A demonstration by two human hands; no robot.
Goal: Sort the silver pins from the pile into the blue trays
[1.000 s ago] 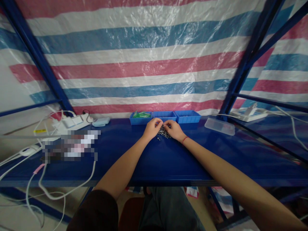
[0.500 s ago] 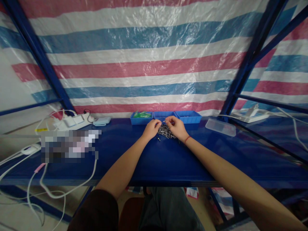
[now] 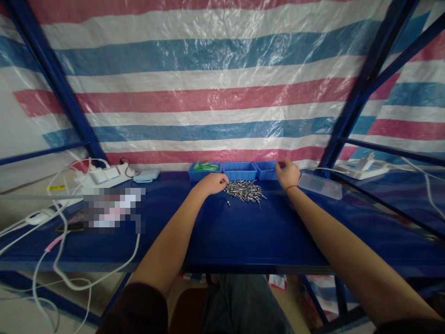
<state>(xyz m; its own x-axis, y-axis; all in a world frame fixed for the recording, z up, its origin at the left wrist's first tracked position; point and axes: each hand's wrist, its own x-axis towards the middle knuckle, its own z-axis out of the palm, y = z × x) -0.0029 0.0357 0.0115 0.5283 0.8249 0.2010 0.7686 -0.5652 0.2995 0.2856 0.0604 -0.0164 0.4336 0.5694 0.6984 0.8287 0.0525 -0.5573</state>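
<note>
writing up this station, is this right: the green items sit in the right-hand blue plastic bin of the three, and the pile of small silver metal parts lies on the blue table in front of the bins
Not quite: the head view shows the green items in the left-hand blue plastic bin. The pile of small silver metal parts does lie on the blue table in front of the bins.

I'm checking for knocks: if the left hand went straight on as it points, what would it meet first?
Most likely the heap of metal parts, close by the fingertips of the left hand. The hand's height above the blue table is unclear, so it might pass over them.
</note>
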